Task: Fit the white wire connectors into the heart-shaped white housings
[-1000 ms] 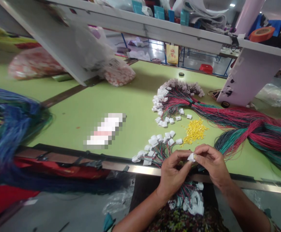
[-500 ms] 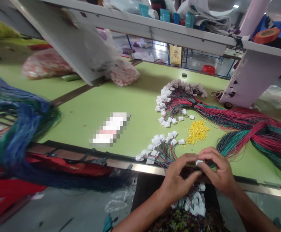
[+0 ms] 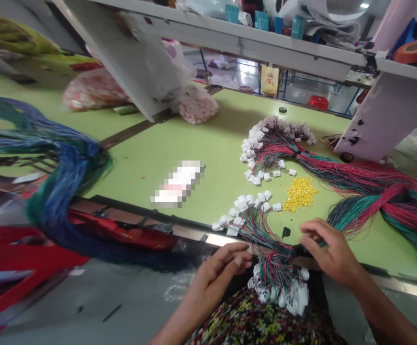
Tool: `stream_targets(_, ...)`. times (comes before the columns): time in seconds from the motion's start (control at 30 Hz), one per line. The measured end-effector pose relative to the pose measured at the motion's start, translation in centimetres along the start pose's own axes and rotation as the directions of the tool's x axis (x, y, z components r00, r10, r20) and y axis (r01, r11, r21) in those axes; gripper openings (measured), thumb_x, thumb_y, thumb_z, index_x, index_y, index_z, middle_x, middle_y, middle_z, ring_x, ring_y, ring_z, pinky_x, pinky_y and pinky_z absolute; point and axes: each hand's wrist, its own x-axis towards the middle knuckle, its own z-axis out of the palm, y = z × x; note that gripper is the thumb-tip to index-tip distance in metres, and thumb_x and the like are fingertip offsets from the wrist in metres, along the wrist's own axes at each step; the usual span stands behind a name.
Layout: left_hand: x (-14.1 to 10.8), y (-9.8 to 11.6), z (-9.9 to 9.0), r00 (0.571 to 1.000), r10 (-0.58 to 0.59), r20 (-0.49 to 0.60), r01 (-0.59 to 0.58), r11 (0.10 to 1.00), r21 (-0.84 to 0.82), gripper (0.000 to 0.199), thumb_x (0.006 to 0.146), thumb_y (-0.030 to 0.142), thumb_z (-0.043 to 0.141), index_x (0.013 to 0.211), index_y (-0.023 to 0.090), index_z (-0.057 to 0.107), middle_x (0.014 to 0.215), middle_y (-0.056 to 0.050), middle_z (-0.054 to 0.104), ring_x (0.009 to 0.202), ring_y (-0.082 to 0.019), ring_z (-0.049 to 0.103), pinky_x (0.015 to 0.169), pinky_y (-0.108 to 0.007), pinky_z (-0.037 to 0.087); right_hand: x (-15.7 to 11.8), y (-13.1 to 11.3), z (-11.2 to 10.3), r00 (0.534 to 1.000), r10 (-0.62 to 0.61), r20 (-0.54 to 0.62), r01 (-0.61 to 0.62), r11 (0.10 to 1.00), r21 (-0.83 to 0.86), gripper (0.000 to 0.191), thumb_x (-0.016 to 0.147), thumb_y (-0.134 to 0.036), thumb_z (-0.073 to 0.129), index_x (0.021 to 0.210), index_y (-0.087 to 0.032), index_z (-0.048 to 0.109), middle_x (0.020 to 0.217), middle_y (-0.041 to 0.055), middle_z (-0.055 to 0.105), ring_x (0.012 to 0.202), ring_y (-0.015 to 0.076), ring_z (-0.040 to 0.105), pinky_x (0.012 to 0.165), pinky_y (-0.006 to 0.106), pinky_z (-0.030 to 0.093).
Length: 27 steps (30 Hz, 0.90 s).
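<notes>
My left hand (image 3: 220, 268) is at the table's front edge, fingers loosely bent and apart, with nothing visible in it. To its right, a bunch of red, green and black wires (image 3: 276, 263) hangs over the edge, its white connectors (image 3: 294, 299) above my lap. More white connectors (image 3: 242, 203) of this bunch lie on the table. My right hand (image 3: 328, 247) hovers right of the bunch, thumb and fingers apart, nothing seen between them. A small black piece (image 3: 286, 232) lies just left of it. Beyond is a pile of tiny yellow parts (image 3: 300, 194).
A tied wire bundle with white connectors (image 3: 254, 143) stretches across the right side. Blue and green wires (image 3: 66, 167) drape over the left edge. A bag of pale parts (image 3: 198, 104) lies by the shelf support (image 3: 122, 67). A pixelated white patch (image 3: 177, 184) is on the green table (image 3: 132, 143).
My hands were together at a white connector and have parted, the left moving left and down. The wire bunch between them now shows, as does the black piece. The view has shifted left.
</notes>
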Motion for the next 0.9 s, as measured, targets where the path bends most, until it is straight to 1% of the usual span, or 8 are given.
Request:
stream_targets(0.2,0.6,0.8,1.9,0.997,0.055,0.049,-0.047,0.986,-0.157,0.038,0.082,0.040,0.079,0.117,0.027,0.074,0.117,-0.013,0.078,0.105,-0.030,0.075,0.097,-0.047,0.059,4.4,-1.0,5.9,0.970,-0.010,0.243,0.030,0.997,-0.075,0.080,0.063,-0.052,0.089,0.131,-0.022,0.058,0.096,0.0102,0.075,0.081,0.0274,0.069,0.071,0.036,0.051)
stream_targets(0.3,0.5,0.8,1.9,0.991,0.127,0.034,-0.124,0.988,-0.088,0.040,0.082,0.040,0.078,0.120,0.027,0.073,0.119,-0.012,0.077,0.111,-0.029,0.073,0.101,-0.045,0.056,4.3,-0.9,7.7,0.972,-0.005,0.237,0.004,1.000,0.003,0.065,0.078,-0.032,0.078,0.136,-0.022,0.050,0.091,0.0068,0.074,0.074,0.0230,0.068,0.066,0.033,0.050)
stream_targets(0.4,0.5,0.7,1.6,0.986,0.132,-0.103,-0.136,0.990,-0.032,0.027,0.081,0.041,0.080,0.103,0.026,0.077,0.099,-0.009,0.081,0.094,-0.024,0.076,0.088,-0.035,0.061,3.5,-0.6,8.3,0.986,0.020,0.165,-0.038,0.993,0.108,0.052,0.084,-0.017,0.066,0.132,-0.023,0.049,0.085,0.0024,0.072,0.073,0.0208,0.067,0.065,0.031,0.052)
stream_targets(0.5,0.9,1.3,1.7,0.999,-0.016,-0.046,0.010,0.992,-0.128,0.032,0.079,0.050,0.080,0.094,0.022,0.078,0.089,-0.010,0.081,0.084,-0.023,0.077,0.078,-0.033,0.062,2.4,-0.5,8.4,0.991,-0.131,0.001,0.130,0.988,0.085,0.040,0.087,-0.015,0.060,0.126,-0.022,0.053,0.098,0.0074,0.072,0.087,0.0236,0.068,0.076,0.036,0.055)
stream_targets(0.57,1.3,1.8,2.3,0.993,-0.082,0.079,0.098,0.969,-0.226,0.040,0.073,0.055,0.083,0.093,0.020,0.080,0.091,-0.012,0.082,0.085,-0.026,0.077,0.081,-0.038,0.062,1.7,-0.4,8.4,0.951,-0.305,-0.056,0.305,0.952,-0.006,0.035,0.090,-0.012,0.053,0.124,-0.022,0.055,0.100,0.0096,0.072,0.088,0.0242,0.067,0.077,0.038,0.056)
stream_targets(0.67,2.0,2.5,3.7,0.991,-0.109,0.072,0.126,0.937,-0.325,0.035,0.067,0.051,0.088,0.082,0.020,0.081,0.087,-0.010,0.082,0.087,-0.027,0.075,0.094,-0.044,0.058,0.9,-0.5,8.1,0.867,-0.497,-0.021,0.492,0.863,-0.114,0.036,0.095,-0.008,0.044,0.127,-0.021,0.054,0.100,0.0110,0.072,0.085,0.0245,0.065,0.076,0.038,0.057)
stream_targets(0.8,3.3,2.6,5.4,0.963,-0.258,0.083,0.261,0.800,-0.540,0.031,0.057,0.029,0.094,0.082,0.016,0.082,0.082,-0.007,0.081,0.080,-0.020,0.074,0.081,-0.030,0.060,0.4,-0.4,7.9,0.798,-0.602,0.030,0.600,0.789,-0.134,0.039,0.098,-0.008,0.041,0.134,-0.017,0.050,0.101,0.0132,0.073,0.091,0.0263,0.067,0.083,0.042,0.058)
stream_targets(0.9,4.3,2.8,6.2,0.945,-0.319,0.074,0.282,0.677,-0.680,0.021,0.059,0.017,0.090,0.077,0.012,0.079,0.074,-0.004,0.076,0.067,-0.012,0.070,0.068,-0.021,0.058,-0.4,-0.1,7.6,0.826,-0.563,0.018,0.562,0.822,-0.096,0.038,0.098,-0.014,0.051,0.137,-0.017,0.049,0.104,0.0139,0.075,0.092,0.0262,0.070,0.083,0.041,0.059)
